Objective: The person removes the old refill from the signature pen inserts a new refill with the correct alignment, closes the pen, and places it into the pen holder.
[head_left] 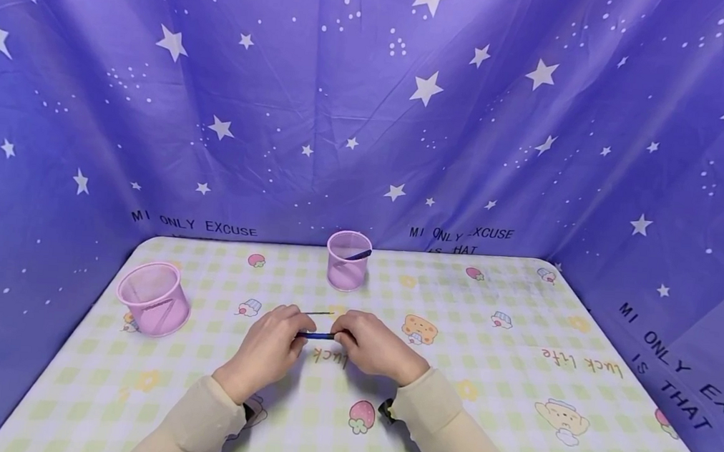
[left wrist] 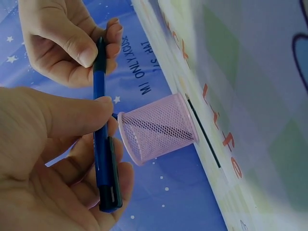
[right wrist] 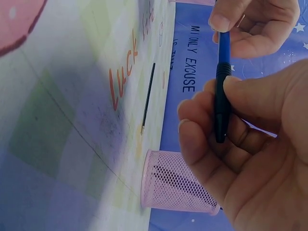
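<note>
A blue ballpoint pen [left wrist: 100, 125] with black ends is held level between both hands above the table. My left hand [head_left: 269, 347] pinches its clip end between thumb and fingers. With thumb and fingers, my right hand [head_left: 377, 346] grips the black tip section [right wrist: 223, 101]. Just beyond the hands, a thin dark pen refill [right wrist: 149, 96] lies on the tablecloth, its metal point showing in the right wrist view. Farther back stands a pink mesh pen cup [head_left: 346, 271] with a dark pen [head_left: 359, 255] leaning in it.
A second pink mesh cup [head_left: 153, 301] stands at the table's left side. The tablecloth [head_left: 503, 382] is checked, with printed strawberries, cakes and bears. Purple star-printed curtains [head_left: 372, 112] hang behind and along both sides of the table.
</note>
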`<act>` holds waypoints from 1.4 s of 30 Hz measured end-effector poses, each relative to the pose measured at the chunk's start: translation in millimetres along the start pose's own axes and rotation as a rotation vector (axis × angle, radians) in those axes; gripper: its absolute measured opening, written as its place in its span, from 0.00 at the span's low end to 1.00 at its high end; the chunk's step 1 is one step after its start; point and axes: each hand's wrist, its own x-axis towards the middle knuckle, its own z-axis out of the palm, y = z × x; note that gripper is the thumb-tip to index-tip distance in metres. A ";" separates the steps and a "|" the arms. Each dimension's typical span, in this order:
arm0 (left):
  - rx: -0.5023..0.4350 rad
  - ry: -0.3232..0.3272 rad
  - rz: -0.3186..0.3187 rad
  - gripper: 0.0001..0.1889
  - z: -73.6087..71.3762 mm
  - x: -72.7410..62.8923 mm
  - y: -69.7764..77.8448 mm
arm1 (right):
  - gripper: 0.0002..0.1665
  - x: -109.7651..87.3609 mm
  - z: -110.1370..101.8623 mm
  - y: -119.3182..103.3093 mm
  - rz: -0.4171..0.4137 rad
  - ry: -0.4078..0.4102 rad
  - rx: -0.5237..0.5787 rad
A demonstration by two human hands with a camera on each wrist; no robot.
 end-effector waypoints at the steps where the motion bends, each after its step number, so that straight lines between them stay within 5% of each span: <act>1: 0.005 0.001 -0.001 0.11 0.1 0.1 0.2 | 0.07 -0.1 -0.2 -0.1 0.002 0.001 -0.001; 15: 0.033 -0.075 -0.036 0.04 1.1 -2.7 0.2 | 0.07 0.5 -1.5 -0.2 -0.001 0.016 -0.006; 42: 0.032 -0.003 -0.003 0.10 0.9 -1.3 -1.3 | 0.07 -0.5 -1.7 -1.6 -0.003 -0.007 0.011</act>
